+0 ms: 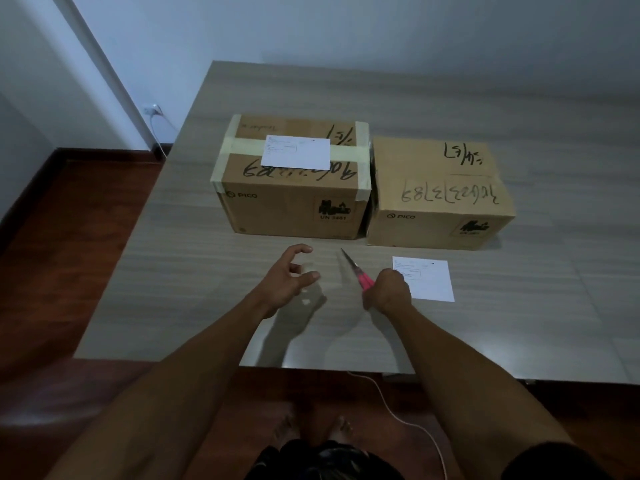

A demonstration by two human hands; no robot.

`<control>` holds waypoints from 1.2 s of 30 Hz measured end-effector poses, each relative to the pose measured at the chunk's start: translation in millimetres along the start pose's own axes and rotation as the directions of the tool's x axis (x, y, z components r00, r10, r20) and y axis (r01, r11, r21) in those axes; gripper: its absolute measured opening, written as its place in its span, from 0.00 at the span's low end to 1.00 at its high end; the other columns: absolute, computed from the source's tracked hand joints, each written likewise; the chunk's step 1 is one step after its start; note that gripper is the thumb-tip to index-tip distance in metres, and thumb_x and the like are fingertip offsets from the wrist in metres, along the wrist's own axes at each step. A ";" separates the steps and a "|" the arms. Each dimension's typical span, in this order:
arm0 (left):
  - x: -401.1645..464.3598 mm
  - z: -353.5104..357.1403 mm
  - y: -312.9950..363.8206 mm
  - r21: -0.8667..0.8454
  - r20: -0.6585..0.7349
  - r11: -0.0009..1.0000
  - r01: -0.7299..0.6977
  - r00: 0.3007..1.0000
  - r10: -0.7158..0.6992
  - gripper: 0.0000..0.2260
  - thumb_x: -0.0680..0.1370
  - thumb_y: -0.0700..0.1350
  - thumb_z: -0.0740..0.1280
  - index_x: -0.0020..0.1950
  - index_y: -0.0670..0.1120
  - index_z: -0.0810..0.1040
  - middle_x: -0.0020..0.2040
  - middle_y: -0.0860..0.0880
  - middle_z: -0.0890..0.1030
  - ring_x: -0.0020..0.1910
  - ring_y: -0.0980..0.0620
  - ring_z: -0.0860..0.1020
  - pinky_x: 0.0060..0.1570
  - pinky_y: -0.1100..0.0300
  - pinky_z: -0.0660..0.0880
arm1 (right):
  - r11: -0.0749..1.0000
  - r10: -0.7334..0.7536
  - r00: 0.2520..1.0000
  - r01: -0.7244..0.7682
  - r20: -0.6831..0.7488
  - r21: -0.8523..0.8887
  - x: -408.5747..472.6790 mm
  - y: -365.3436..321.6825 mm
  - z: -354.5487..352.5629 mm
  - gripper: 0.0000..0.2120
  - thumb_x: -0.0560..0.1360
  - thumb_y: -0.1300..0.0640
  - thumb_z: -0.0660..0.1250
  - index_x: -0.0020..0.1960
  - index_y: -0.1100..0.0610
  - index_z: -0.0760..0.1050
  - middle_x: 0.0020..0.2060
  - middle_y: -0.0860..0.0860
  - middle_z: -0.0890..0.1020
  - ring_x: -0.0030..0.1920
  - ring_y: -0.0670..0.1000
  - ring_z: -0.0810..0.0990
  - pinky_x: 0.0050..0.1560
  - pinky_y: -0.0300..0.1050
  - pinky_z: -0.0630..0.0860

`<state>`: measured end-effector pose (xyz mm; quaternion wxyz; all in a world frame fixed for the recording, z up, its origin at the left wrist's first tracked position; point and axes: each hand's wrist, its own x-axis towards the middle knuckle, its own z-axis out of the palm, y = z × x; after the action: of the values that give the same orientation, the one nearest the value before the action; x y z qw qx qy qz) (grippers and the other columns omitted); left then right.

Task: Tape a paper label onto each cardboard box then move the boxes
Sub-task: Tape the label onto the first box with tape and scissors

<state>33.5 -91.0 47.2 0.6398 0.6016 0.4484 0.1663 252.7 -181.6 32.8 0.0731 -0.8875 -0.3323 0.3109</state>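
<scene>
1. We see two cardboard boxes side by side on the table (450,323): the left box (291,188) carries a paper label (298,152) on top, the right box (440,199) carries none
2. A second label (429,278) lies flat near our right hand (389,292), which grips pink-handled scissors (360,273)
3. Our left hand (289,278) hovers with fingers loosely curled; a clear tape roll in it is too blurred to confirm

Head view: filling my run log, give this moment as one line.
left hand open | right hand grips scissors | left box labelled | right box unlabelled
</scene>
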 end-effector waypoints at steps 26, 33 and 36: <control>-3.6 -26.4 50.1 0.002 0.044 1.000 0.024 0.999 -0.024 0.25 0.79 0.49 0.74 0.71 0.63 0.66 0.54 0.43 0.85 0.51 0.48 0.86 0.50 0.53 0.78 | 0.911 -0.412 0.815 0.353 0.408 0.215 7.0 -11.6 -122.2 0.06 0.69 0.59 0.80 0.34 0.50 0.88 0.41 0.52 0.88 0.45 0.51 0.81 0.50 0.51 0.78; -0.2 -31.4 54.8 0.074 0.071 0.996 0.042 0.996 -0.047 0.26 0.79 0.47 0.74 0.70 0.64 0.67 0.55 0.42 0.85 0.54 0.44 0.84 0.54 0.49 0.79 | 0.939 -0.334 0.737 0.313 0.587 0.141 1.8 -25.0 -140.1 0.04 0.74 0.55 0.77 0.42 0.47 0.89 0.53 0.58 0.85 0.55 0.53 0.76 0.61 0.51 0.75; 0.5 -31.0 57.9 0.094 0.090 0.994 0.048 0.994 -0.056 0.26 0.79 0.47 0.74 0.70 0.63 0.67 0.55 0.42 0.85 0.54 0.44 0.83 0.53 0.51 0.79 | 0.932 -0.343 0.701 0.336 0.626 0.135 -1.8 -29.4 -142.0 0.08 0.74 0.57 0.77 0.37 0.48 0.88 0.38 0.42 0.86 0.47 0.47 0.76 0.48 0.41 0.74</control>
<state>28.8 -58.6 104.1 0.6356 0.6257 0.4410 0.1006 320.9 -149.3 156.6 0.0163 -0.6510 -0.4929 0.5770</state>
